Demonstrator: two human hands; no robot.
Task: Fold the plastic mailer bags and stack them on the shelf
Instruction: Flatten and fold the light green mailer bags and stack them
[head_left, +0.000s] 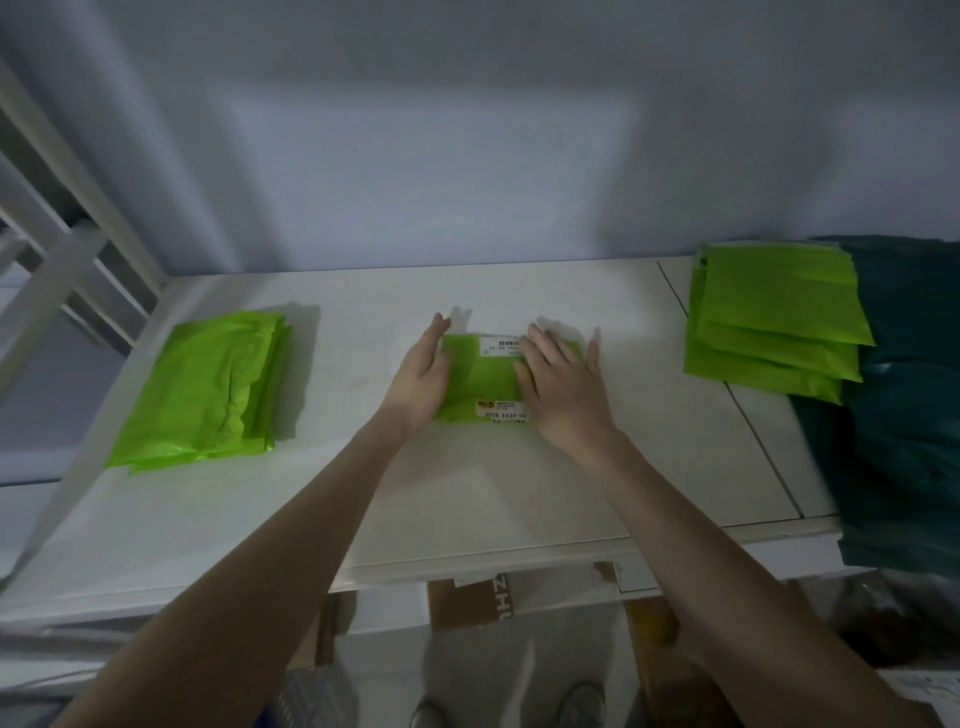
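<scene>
Green plastic mailer bag (480, 376) on the white worktop (467, 483) — my left hand (420, 382) and right hand (563, 387) are pressing it, fingers straight.

Dim room, plain grey-white wall (467, 130) behind white shelf surface (467, 493). White frame rails (67, 249) at left edge. Cardboard boxes (478, 603) below front edge.

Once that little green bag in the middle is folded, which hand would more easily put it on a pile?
Probably the left hand. It rests on the left edge of the folded bag, and the pile of folded bags lies on that side. The right hand presses the bag's right part, nearer the flat bags.
</scene>
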